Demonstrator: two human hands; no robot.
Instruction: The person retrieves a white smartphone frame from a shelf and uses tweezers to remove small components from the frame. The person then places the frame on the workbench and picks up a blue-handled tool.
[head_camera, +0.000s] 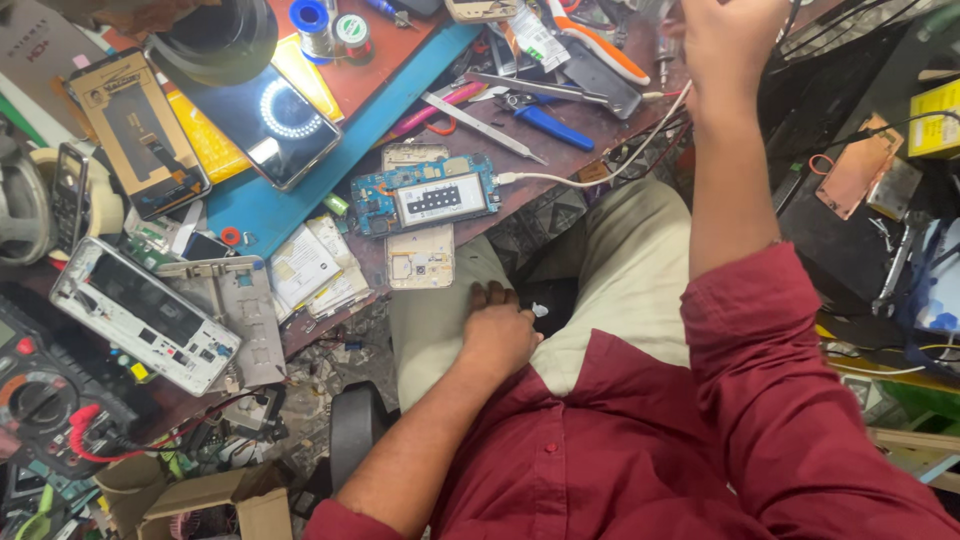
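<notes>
Well left of the blue circuit board (425, 200), on the desk (600, 115): a flat yellow package (215, 145), partly under a dark phone screen (275, 120). Just left of the board: a stack of white printed paper packets (315, 265). Below the board, off the desk: left hand (497, 335), resting on the thigh, fingers loosely bent, holding nothing. From the board's right edge, up and rightward: white cable (560, 183), plugged in, apparently pinched in the closed right hand (730, 40). Probably light, limp and a little springy; best gripped at the plug, since a tug could drag the bare, fragile board, itself safest held by its edges. Far right of the board: a yellow box (935, 120).
</notes>
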